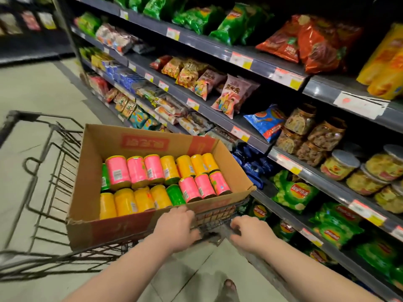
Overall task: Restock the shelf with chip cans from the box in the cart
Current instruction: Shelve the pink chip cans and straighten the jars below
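Note:
An open cardboard box (122, 140) rests on a dark wire cart (50, 171). Several chip cans lie on their sides in it: pink cans (136, 172), yellow cans (125, 201) and a green can (175, 195). My left hand (176, 227) is shut on the cart's near rim at the box's front wall. Just to its right, my right hand (250, 232) curls over the cart's near corner. The shelf (287, 164) runs along the right side, with tall yellow chip cans (386, 62) at its upper right.
The shelving holds bags of green, red and blue chips, snack packs and clear jars with lids (340, 164). Price tags line the shelf edges. Tiled floor (39, 88) stretches to the left and ahead of the cart. A foot in a sandal (229, 286) shows below.

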Available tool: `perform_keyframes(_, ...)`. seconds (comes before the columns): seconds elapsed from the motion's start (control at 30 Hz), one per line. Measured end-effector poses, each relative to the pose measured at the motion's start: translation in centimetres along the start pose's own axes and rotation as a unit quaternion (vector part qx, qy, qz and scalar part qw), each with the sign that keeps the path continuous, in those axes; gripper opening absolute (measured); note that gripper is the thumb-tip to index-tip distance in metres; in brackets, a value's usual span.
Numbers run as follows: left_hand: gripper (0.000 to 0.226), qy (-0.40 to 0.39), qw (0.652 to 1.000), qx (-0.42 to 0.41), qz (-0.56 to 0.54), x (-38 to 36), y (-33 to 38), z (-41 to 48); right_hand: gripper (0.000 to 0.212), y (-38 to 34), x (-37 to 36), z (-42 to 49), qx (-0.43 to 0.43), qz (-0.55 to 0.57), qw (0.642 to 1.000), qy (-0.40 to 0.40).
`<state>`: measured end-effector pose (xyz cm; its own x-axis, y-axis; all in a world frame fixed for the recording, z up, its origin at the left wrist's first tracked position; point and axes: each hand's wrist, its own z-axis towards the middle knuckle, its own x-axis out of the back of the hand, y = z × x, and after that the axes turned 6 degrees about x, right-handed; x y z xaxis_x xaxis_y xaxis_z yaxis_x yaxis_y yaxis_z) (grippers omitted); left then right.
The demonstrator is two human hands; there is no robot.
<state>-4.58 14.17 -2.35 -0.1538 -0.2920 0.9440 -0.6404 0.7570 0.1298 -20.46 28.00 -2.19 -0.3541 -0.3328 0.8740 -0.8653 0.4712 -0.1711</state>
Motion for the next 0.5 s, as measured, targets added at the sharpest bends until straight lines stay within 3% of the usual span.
perform_keyframes(0.27,0.041,0.027,0.995,0.081,-0.052,1.3,-4.8,3.2,0.035,-0.7,3.9,7.5,0.045,0.014,0.999,0.024)
perform_keyframes(0.5,0.044,-0.021,0.988,0.144,-0.057,1.6,-6.1,8.2,0.038,1.3,5.7,15.2,0.066,0.002,0.997,-0.032)
